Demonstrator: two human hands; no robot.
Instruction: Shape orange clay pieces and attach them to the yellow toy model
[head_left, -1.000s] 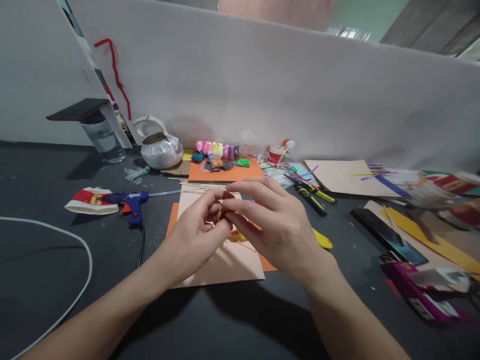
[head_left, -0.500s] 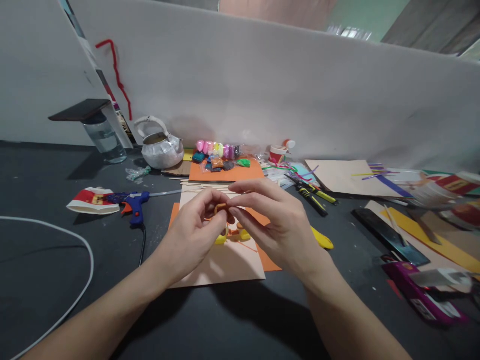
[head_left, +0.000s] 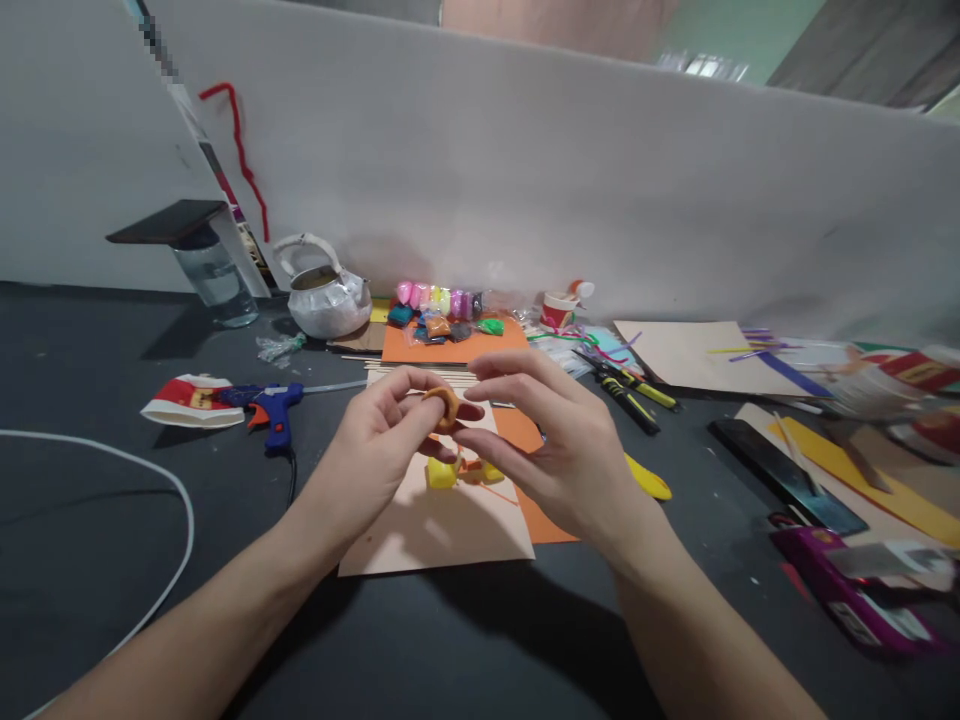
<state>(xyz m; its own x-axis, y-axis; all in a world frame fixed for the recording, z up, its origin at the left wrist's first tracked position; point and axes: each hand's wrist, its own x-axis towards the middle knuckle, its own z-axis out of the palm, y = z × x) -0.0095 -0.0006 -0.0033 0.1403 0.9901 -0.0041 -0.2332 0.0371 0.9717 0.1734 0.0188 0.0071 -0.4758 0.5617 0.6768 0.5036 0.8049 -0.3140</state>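
Pinching a small orange clay ring between thumb and forefinger, the left hand has lifted it clear of the peach paper sheet on the dark worktop. Right hand: fingertips now drawn slightly back from the ring, grip loose, holding nothing. Ring now exposed, seemingly formed. Yellow clay lumps lie beneath. Blue glue gun rests well apart, left.

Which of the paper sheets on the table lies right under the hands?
The pale peach sheet under the left hand and right hand, with yellow clay lumps on it; others lie farther off.
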